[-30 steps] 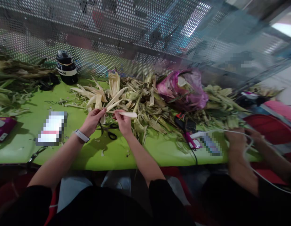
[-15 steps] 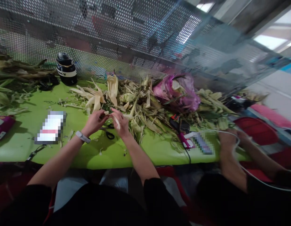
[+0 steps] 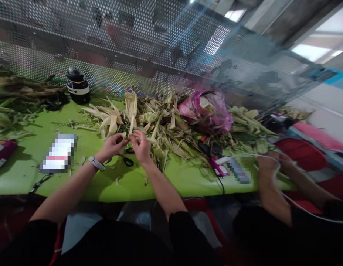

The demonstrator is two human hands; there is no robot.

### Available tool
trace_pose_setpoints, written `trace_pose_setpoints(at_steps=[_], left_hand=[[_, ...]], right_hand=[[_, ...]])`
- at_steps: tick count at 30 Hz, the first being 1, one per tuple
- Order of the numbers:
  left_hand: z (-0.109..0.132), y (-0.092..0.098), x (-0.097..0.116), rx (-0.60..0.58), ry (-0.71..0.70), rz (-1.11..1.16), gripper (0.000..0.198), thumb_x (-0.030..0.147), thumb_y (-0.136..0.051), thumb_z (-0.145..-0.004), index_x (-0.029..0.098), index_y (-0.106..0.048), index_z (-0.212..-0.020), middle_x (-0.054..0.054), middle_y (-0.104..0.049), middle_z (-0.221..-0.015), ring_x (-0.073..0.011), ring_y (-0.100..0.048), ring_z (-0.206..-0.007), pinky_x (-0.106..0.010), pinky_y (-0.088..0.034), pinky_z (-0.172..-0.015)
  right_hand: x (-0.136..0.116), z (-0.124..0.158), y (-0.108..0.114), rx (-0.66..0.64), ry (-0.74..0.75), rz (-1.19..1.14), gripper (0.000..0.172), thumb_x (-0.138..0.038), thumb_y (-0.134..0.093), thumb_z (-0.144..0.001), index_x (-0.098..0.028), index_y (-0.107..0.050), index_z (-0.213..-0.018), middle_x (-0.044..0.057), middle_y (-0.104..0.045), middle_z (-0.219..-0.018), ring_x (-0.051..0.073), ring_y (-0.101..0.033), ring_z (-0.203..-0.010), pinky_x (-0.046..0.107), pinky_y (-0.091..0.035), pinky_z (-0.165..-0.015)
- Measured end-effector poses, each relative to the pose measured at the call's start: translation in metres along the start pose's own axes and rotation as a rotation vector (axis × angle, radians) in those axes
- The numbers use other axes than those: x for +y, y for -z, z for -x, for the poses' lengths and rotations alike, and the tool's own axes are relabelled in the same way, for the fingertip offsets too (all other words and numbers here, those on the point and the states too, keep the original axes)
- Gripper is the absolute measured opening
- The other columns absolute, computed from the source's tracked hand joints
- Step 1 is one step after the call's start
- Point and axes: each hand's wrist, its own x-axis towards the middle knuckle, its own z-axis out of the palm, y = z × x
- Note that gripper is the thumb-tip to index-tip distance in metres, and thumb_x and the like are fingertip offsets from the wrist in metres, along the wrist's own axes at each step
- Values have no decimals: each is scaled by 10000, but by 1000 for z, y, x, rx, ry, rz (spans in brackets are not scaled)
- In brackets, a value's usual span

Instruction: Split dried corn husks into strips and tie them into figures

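Observation:
My left hand (image 3: 114, 146) is closed in a pinch on a small pale piece of corn husk (image 3: 123, 139). Touching or nearly touching it, my right hand (image 3: 142, 148) has its fingers bent together; what they grip is hidden. Below the hands lie black-handled scissors (image 3: 129, 161), their blades partly covered. Just beyond, a fan of pale corn husk (image 3: 131, 105) stands up beside more loose cream husks (image 3: 109, 122).
A heap of dry husks (image 3: 177, 138) and a pink plastic bag (image 3: 206, 112) lie right of my hands. A phone (image 3: 59, 153) and a black bottle (image 3: 78, 87) are to the left. At right, a co-worker's hands (image 3: 267, 162) are near another phone (image 3: 238, 170). Perforated metal mesh (image 3: 149, 48) rises behind.
My right hand has turned slightly and its fingers have shifted; the pale strip earlier seen against it no longer shows there. My left hand stays pinched close by. The view has tilted slightly.

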Motion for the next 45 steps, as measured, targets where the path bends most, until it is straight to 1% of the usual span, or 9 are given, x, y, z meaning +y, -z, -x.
trace_pose_setpoints(at_steps=[2,5,10,17,21,30,34,38,45], left_hand=[[-2,2,0,60,28,81,362,488,-728,-699,150,-622,-774,2,-549,-667,-106,-436,-578,-230,-332,-515],[-4,4,3,121,57,189,400,506,-772,-650,149,-639,-769,0,-557,-665,-100,-418,-565,-229,-307,-501],[-5,5,6,137,108,273,448,502,-813,-599,135,-664,-809,-3,-575,-676,-92,-428,-561,-222,-297,-499],[-6,8,-5,46,188,342,408,485,-796,-644,135,-630,-773,33,-495,-593,-61,-357,-498,-205,-224,-469],[-6,6,-6,126,179,306,432,508,-797,-624,137,-592,-707,33,-502,-594,-65,-368,-516,-208,-250,-486],[-4,-4,-5,274,74,272,356,470,-750,-667,172,-564,-728,31,-541,-643,-104,-474,-607,-220,-379,-571],[-6,-4,-8,281,34,213,328,466,-731,-691,175,-588,-748,20,-576,-662,-118,-520,-635,-231,-424,-622],[-7,-2,-11,284,51,238,337,460,-744,-684,160,-602,-744,16,-589,-667,-111,-528,-638,-227,-427,-635],[-8,3,-11,215,133,370,447,483,-804,-591,151,-646,-846,-15,-663,-769,-125,-563,-686,-237,-454,-663]], right_hand=[[-1,-2,2,49,57,-4,348,-423,-494,-940,-182,-553,-1183,137,-660,-1159,186,-672,-962,278,-559,-732],[-1,-4,5,63,111,32,299,-369,-485,-942,-171,-591,-1139,163,-603,-1182,203,-617,-1053,269,-566,-706],[-2,-4,7,28,173,176,271,-340,-510,-928,-184,-644,-1103,144,-568,-1187,158,-637,-849,293,-568,-746],[3,-5,7,-31,224,303,259,-261,-480,-950,-228,-722,-1036,106,-601,-1223,137,-622,-767,302,-528,-809],[5,-3,7,-55,236,319,265,-227,-486,-941,-239,-744,-1001,86,-645,-1194,129,-615,-715,278,-519,-723],[-1,3,-1,-140,185,255,268,-243,-433,-973,-191,-696,-957,94,-718,-986,171,-676,-877,273,-512,-783],[-3,6,-5,-218,42,-11,210,-312,-494,-939,-198,-671,-926,74,-709,-922,153,-673,-758,263,-532,-701],[-1,2,-9,-320,-337,-434,222,-415,-589,-846,-203,-633,-892,-4,-673,-773,78,-541,-436,217,-472,-440],[-2,-7,-9,-360,-671,-712,329,-431,-727,-678,-182,-581,-836,-73,-561,-523,73,-507,-368,171,-316,-330]])
